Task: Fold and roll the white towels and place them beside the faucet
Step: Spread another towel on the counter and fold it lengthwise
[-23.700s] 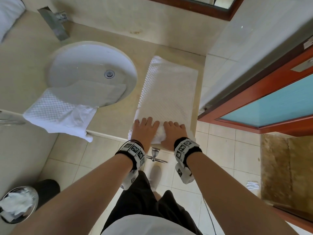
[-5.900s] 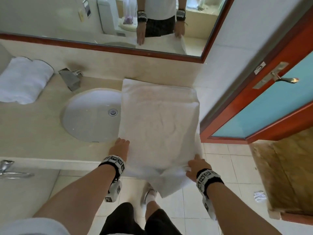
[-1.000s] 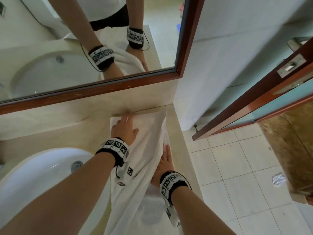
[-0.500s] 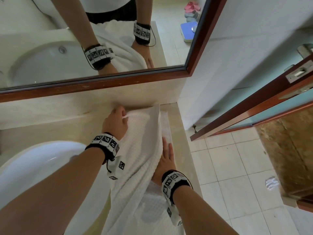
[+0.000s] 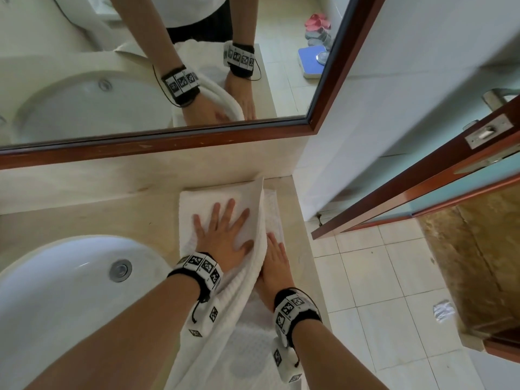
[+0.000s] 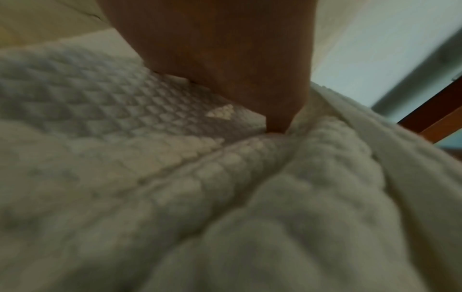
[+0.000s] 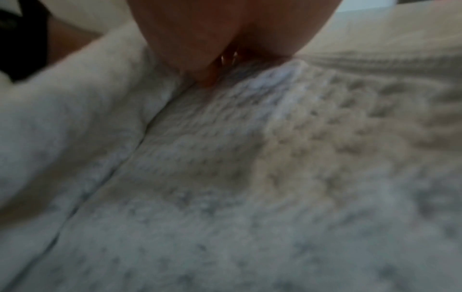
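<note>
A white waffle-weave towel (image 5: pixel 225 197) lies lengthwise on the counter to the right of the sink, its near end hanging over the front edge. Its left side is folded over onto the rest. My left hand (image 5: pixel 223 235) lies flat with fingers spread, pressing the folded layer down. Beside the raised fold edge, my right hand (image 5: pixel 274 260) lies flat on the lower layer, fingers straight. Both wrist views show only blurred towel (image 6: pixel 175 177) (image 7: pixel 250 177) under each palm. The faucet is out of view.
The white sink basin (image 5: pixel 70 277) sits left of the towel. A wood-framed mirror (image 5: pixel 168 142) runs along the back wall. The counter (image 5: pixel 298 220) ends just right of the towel, with tiled floor (image 5: pixel 380 277) and an open door (image 5: pixel 422 198) beyond.
My left hand has let go of the towel's far corner and flattened with spread fingers onto the folded layer. The right hand has stayed flat beside the fold.
</note>
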A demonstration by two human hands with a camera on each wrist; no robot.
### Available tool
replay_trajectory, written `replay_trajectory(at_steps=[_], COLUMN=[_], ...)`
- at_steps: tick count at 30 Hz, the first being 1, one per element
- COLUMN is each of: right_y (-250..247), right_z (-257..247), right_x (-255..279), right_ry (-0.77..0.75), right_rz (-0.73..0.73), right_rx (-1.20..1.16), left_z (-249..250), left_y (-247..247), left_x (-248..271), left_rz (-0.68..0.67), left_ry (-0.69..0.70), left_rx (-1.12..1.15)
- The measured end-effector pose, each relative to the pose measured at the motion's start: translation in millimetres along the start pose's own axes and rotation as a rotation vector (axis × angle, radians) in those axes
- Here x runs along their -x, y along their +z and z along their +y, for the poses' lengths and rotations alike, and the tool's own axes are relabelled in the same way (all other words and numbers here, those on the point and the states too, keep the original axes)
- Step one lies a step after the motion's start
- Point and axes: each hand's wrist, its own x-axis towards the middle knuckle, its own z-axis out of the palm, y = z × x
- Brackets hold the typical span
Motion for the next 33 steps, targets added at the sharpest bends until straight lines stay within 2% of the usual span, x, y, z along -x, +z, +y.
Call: replay_trajectory(at_steps=[2, 3, 5, 6, 9, 11, 14, 19, 23, 25, 28, 33], right_y=[-11, -16, -25, -28, -32, -32, -32, -33, -35, -37, -35, -16], right_z=[-4, -10, -26, -34, -48, -49, -33, -24, -30, -33, -45, -61], right_x=[-1, -1, -5, -9, -19, -21, -11, 9, 27, 37, 59, 94], right_ry=[0.078, 0.122, 0.177, 0.176, 0.151, 0.22, 0.389, 0.41, 0.478, 0.448, 0.3, 0.162], right_rz=[0.16, 0.239, 0.359, 0.356, 0.138, 0.006, -0.056, -0.124, -0.263, -0.352, -0.461, -0.616], right_rx=[-0.266, -0.303, -0.192, -0.075, 0.284, 0.389, 0.374, 0.373, 0.365, 0.399, 0.304, 0.132], left_z=[2, 3, 3, 3, 3, 3, 3, 4, 4, 6, 10, 22], left_y=[0, -1, 1, 1, 0, -3, -9, -15, -17, -20, -23, -24], left_x=[-2, -1, -2, -2, -6, -6, -2, 4, 3, 4, 9, 41], left_rz=[-0.008, -0.014, -0.021, -0.027, -0.062, -0.083, -0.081, -0.077, -0.155, -0.205, -0.198, 0.019], left_ry=[-0.025, -0.039, -0.052, -0.053, -0.057, -0.061, -0.04, -0.005, -0.051, -0.081, -0.103, -0.083], left_rx=[-0.009, -0.016, -0.028, -0.038, -0.094, -0.07, -0.004, 0.005, -0.106, -0.126, -0.105, -0.005])
